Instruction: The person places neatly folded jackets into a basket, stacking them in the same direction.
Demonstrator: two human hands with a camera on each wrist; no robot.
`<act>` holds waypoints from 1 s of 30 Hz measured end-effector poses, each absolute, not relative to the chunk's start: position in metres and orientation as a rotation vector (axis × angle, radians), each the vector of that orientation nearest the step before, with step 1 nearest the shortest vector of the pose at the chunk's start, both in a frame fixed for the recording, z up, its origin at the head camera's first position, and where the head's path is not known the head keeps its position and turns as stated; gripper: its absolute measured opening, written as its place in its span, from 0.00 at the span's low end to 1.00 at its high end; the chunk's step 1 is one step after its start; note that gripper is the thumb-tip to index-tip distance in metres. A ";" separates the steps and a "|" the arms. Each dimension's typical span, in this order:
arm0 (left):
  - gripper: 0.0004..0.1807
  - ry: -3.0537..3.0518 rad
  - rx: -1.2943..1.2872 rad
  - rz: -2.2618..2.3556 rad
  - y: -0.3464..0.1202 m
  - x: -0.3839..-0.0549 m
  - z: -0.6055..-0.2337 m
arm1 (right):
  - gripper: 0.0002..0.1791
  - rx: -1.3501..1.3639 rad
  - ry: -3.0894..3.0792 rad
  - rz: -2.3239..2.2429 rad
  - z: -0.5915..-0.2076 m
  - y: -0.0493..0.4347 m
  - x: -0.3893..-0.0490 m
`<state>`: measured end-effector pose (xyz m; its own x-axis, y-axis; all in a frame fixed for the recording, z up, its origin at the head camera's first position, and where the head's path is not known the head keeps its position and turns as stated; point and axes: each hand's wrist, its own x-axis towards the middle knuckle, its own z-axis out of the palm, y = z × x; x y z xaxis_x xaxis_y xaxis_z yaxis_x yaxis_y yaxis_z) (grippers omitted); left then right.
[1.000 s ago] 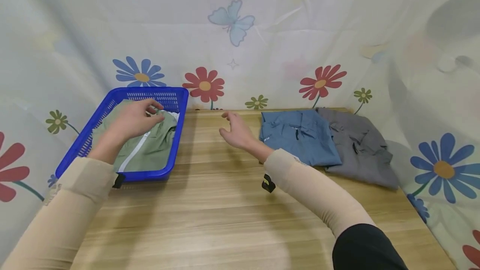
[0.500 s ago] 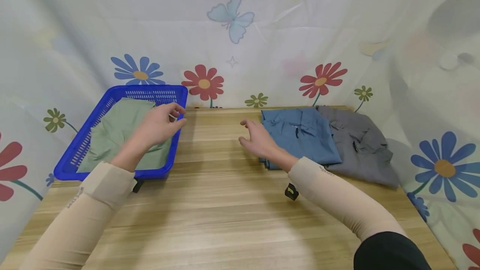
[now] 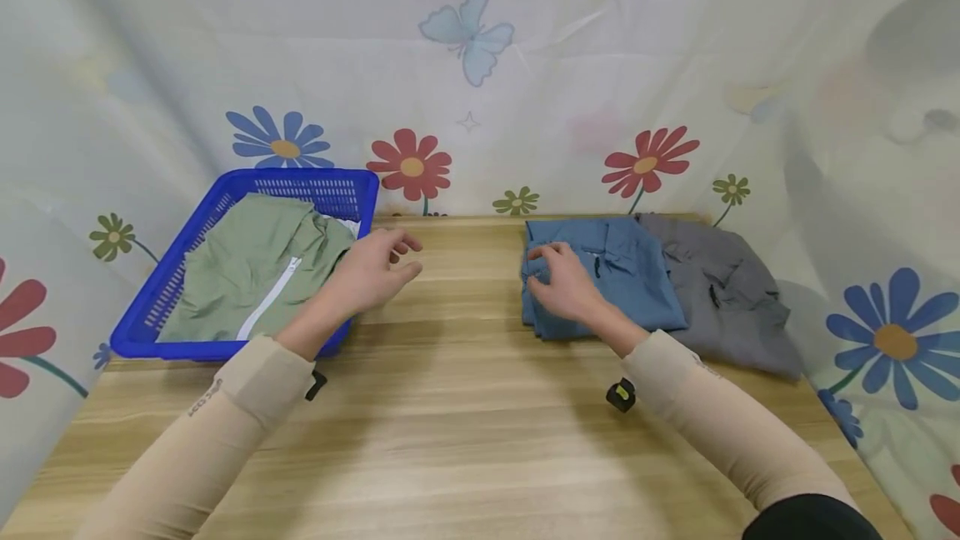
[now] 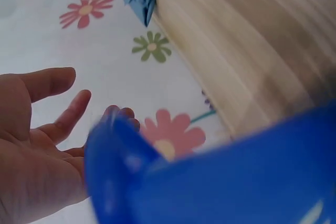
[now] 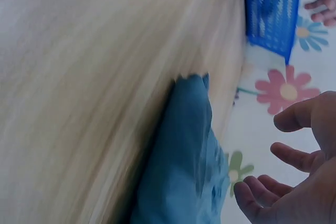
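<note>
My left hand (image 3: 369, 271) hovers by the right rim of a blue plastic basket (image 3: 362, 207), its fingers relaxed and holding nothing. Inside the basket lies a folded sage-green garment (image 3: 240, 257) with a white zipper. My right hand (image 3: 566, 282) is over the left part of a folded blue collared garment (image 3: 637, 273), fingers loosely bent and grasping nothing. In the right wrist view the blue garment (image 5: 181, 150) sits below that hand's fingers. A folded grey garment (image 3: 723, 298) lies to its right, partly under the blue one.
The wooden table (image 3: 450, 423) carries the basket at its left and the two folded garments at its right. A floral curtain (image 3: 555, 98) stands directly behind the table and along its sides.
Both hands have moved to the right: the left from above the green garment to the basket's right rim, the right from the table's middle to over the blue garment.
</note>
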<state>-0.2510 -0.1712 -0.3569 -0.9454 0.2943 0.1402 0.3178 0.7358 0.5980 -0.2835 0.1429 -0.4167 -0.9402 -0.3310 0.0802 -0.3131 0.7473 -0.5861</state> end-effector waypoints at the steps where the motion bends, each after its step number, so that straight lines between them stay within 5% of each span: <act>1: 0.17 -2.894 -0.512 -1.011 -0.169 -0.251 -0.360 | 0.23 -0.509 2.903 -0.995 -0.417 0.147 -0.284; 19: 0.17 -2.990 -0.520 -1.272 -0.118 -0.265 -0.413 | 0.33 0.014 3.133 -0.926 -0.421 0.218 -0.304; 30: 0.19 -3.074 -0.468 -1.307 -0.109 -0.270 -0.428 | 0.39 0.064 2.974 -0.682 -0.445 0.236 -0.317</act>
<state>-0.2700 -0.1093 -0.4280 -0.9354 0.3383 -0.1028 0.1608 0.6658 0.7286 -0.3175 0.2355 -0.4451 -0.9951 0.0210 -0.0969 0.0612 0.8994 -0.4329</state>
